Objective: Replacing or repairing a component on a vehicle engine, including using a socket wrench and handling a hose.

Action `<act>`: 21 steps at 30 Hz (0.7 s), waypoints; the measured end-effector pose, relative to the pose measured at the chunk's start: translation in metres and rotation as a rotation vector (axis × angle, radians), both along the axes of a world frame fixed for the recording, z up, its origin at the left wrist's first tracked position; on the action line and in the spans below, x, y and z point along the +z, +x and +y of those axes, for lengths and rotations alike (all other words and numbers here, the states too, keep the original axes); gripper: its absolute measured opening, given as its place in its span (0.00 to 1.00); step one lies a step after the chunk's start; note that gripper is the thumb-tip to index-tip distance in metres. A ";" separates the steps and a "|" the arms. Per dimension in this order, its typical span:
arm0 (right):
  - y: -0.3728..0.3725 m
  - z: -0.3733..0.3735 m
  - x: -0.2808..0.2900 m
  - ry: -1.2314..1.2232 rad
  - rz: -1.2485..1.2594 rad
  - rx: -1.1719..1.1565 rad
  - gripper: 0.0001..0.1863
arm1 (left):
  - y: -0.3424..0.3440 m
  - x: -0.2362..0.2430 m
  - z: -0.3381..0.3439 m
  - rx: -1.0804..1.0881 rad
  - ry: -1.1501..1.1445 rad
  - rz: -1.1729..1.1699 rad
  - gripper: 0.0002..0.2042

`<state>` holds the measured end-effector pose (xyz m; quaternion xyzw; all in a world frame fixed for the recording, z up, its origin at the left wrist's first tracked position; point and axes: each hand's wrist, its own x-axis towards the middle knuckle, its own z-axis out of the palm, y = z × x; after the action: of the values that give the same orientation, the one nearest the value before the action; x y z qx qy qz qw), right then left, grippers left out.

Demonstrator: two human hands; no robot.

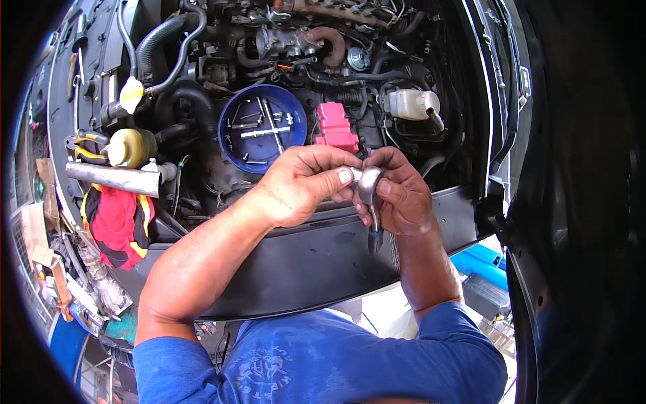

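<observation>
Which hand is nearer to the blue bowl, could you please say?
Left: the left hand is by the lower right edge of the blue bowl; the right hand is farther off to the right.

Ratchet (369, 182): bright metal, head polished and glossy, grip end dark. Basin (226, 120): smooth blue plastic, slight sheen. Cross-shaped wrench (266, 132): shiny metal. Box cover (334, 126): red plastic, fairly matt. Fluid reservoir (406, 105): cloudy white plastic, smooth. Curved pipe (334, 46): rusty metal, rough. Silvery tube (111, 178): metallic, dull, scuffed. Red bundle (120, 225): soft cloth, creased. Front panel (303, 273): smooth black, low sheen. Shirt (323, 350): matt blue cloth.
</observation>
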<state>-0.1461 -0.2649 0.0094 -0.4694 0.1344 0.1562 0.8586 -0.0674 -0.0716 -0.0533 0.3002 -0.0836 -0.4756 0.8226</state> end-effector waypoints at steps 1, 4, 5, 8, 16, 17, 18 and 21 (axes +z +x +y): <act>-0.001 -0.002 0.000 0.036 0.060 -0.020 0.19 | 0.001 -0.002 0.000 -0.006 -0.030 0.097 0.12; -0.002 -0.009 -0.002 0.000 0.093 0.042 0.20 | 0.010 -0.009 -0.002 0.014 -0.149 0.285 0.12; -0.002 -0.014 -0.001 0.010 0.025 0.118 0.25 | 0.015 -0.012 -0.004 0.040 -0.238 0.384 0.11; -0.002 -0.024 -0.002 -0.231 -0.067 0.329 0.29 | 0.033 -0.020 -0.013 0.060 -0.356 0.498 0.12; 0.035 -0.037 0.015 -0.569 0.321 0.259 0.26 | 0.096 -0.064 -0.058 0.088 -0.139 0.437 0.14; 0.048 -0.039 0.015 -0.747 0.269 0.254 0.25 | 0.104 -0.074 -0.067 0.103 0.075 0.386 0.13; 0.063 -0.043 0.016 -0.906 0.196 0.297 0.24 | 0.111 -0.085 -0.075 0.118 0.290 0.338 0.13; 0.113 -0.048 -0.002 -1.404 -0.134 0.480 0.21 | 0.126 -0.122 -0.093 0.105 0.740 0.027 0.16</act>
<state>-0.0330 -0.3131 0.0069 -0.9325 0.0436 0.1880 0.3052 0.0588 -0.1647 -0.1751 0.5749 0.1201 -0.4347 0.6827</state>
